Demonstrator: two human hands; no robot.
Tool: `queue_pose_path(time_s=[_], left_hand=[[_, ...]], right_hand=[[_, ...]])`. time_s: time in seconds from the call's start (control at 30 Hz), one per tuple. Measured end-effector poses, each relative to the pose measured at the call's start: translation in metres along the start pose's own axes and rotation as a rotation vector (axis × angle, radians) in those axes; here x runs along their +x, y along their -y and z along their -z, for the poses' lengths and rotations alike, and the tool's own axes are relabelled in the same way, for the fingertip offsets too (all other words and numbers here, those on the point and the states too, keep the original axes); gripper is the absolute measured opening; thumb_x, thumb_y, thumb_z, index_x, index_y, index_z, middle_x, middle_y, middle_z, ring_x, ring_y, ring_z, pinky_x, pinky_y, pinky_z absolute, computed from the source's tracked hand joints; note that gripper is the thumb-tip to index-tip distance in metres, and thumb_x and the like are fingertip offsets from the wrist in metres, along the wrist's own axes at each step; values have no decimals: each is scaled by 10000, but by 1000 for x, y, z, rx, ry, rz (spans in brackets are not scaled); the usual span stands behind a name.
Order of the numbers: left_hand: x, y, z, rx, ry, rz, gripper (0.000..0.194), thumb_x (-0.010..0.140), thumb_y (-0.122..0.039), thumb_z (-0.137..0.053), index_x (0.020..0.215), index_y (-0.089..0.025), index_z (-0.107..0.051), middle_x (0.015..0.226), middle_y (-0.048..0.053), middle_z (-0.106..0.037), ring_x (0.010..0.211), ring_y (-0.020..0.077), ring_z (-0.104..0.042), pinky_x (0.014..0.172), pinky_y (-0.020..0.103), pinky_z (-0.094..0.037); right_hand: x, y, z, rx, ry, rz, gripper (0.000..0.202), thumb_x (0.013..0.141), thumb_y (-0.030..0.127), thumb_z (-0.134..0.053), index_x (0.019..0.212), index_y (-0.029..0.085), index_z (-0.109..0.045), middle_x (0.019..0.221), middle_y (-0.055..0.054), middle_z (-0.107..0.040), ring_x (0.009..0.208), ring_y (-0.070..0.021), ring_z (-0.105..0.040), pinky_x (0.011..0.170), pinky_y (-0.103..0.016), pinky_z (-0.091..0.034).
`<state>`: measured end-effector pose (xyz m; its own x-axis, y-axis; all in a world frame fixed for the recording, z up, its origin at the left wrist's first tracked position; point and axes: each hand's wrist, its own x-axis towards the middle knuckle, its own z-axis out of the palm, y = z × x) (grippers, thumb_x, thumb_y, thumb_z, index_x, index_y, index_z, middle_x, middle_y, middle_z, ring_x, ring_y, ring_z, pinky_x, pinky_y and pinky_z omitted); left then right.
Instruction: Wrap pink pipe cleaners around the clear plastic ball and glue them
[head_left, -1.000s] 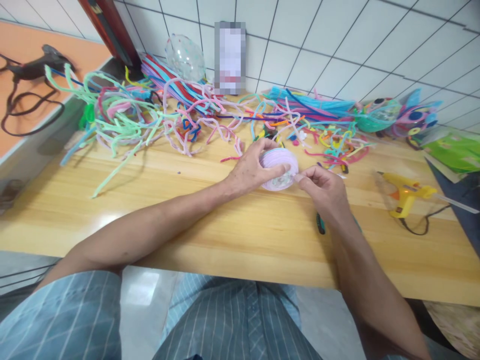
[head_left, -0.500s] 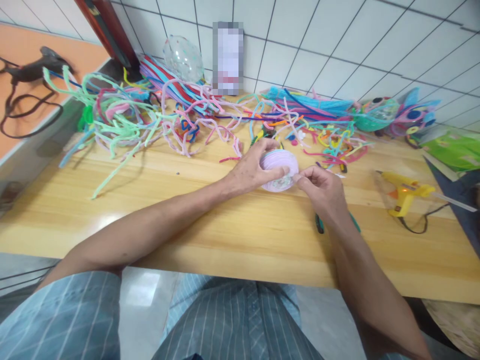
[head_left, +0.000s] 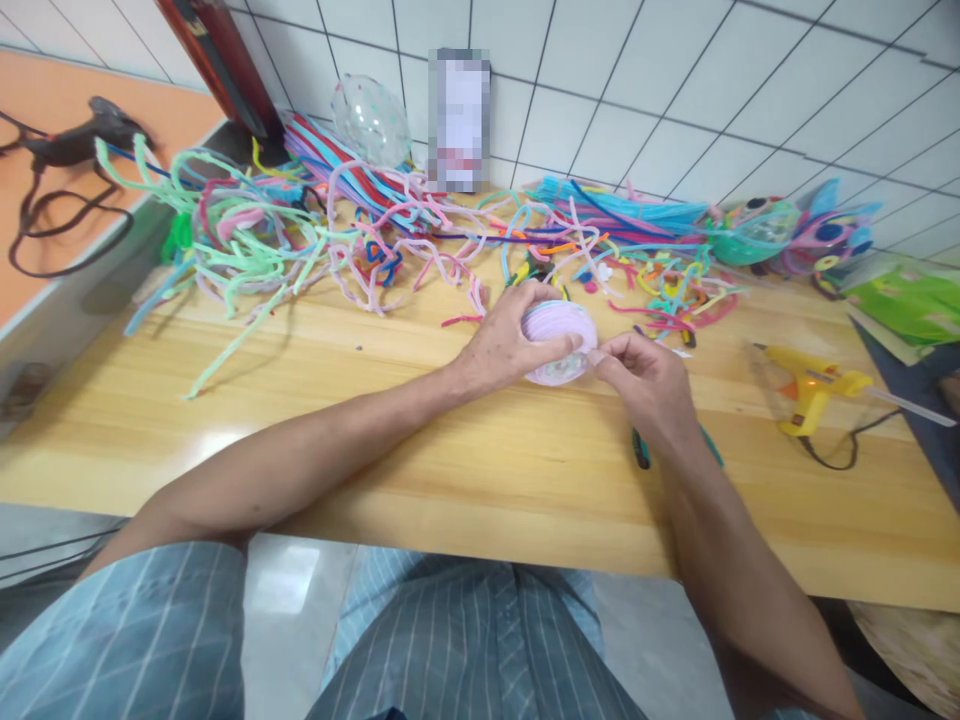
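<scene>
A round clear ball [head_left: 556,328], partly wrapped in rows of lilac pipe cleaner, is held above the wooden table. My left hand [head_left: 504,345] is closed around its left side, the thumb lying across the front. At the lower front, a patch of the clear shell shows between the lilac rows. My right hand [head_left: 649,380] pinches with thumb and forefinger at the ball's right edge; what is between the fingertips is too small to make out. Under the right wrist lies a tool with green and black handles [head_left: 640,449], its head hidden by the hand.
Loose pipe cleaners [head_left: 255,245] spread along the back of the table [head_left: 360,470]. A phone [head_left: 460,120] leans on the tiled wall beside another clear ball [head_left: 371,120]. A yellow glue gun [head_left: 811,385] lies right; a green packet [head_left: 911,305] is behind it.
Both hands keep nearly the same grip on the wrapped ball. The whole view has shifted very slightly; nothing has been picked up or let go.
</scene>
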<state>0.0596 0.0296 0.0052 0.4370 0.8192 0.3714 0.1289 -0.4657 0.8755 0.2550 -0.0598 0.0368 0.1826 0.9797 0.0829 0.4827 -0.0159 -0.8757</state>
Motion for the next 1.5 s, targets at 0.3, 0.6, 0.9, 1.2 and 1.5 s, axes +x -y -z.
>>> queue_pose_path(time_s=[0.3, 0.6, 0.9, 1.2, 1.5], left_hand=[[0, -6, 2, -21, 43, 74, 563, 791, -483, -816, 1201, -193, -561, 1240, 101, -686, 1160, 252, -679, 1018, 413, -574], [4, -3, 6, 130, 76, -24, 548, 814, -453, -826, 1272, -202, -661, 1349, 118, -728, 1317, 297, -665, 1181, 478, -513], [-3, 3, 0, 55, -10, 11, 550, 841, -519, -819, 1272, -222, -651, 1366, 116, -721, 1320, 289, -648, 1164, 456, -510], [0, -2, 3, -4, 43, 61, 562, 817, -510, -818, 1250, -212, -618, 1345, 117, -696, 1284, 279, -655, 1125, 437, -527], [3, -3, 4, -60, 49, 114, 617, 755, -512, -852, 1202, -188, -577, 1251, 108, -704, 1157, 250, -695, 1016, 399, -567]], right_hand=[[0, -1, 0, -5, -20, 25, 229, 820, 403, -784, 700, 250, -662, 653, 22, -645, 614, -147, -547, 621, -314, -440], [0, 1, -1, 1, -10, 25, 217, 812, 395, -770, 701, 247, -657, 641, 28, -615, 601, -136, -522, 606, -305, -415], [0, 1, 1, 27, -9, -19, 241, 807, 431, -786, 701, 262, -650, 655, 23, -589, 618, -147, -486, 618, -321, -395], [0, 1, 0, -3, -7, -21, 308, 789, 501, -802, 679, 266, -636, 634, 20, -581, 611, -150, -477, 596, -317, -384], [1, 3, 0, 27, -9, -20, 290, 785, 485, -827, 695, 265, -660, 659, 15, -632, 617, -153, -516, 609, -322, -433]])
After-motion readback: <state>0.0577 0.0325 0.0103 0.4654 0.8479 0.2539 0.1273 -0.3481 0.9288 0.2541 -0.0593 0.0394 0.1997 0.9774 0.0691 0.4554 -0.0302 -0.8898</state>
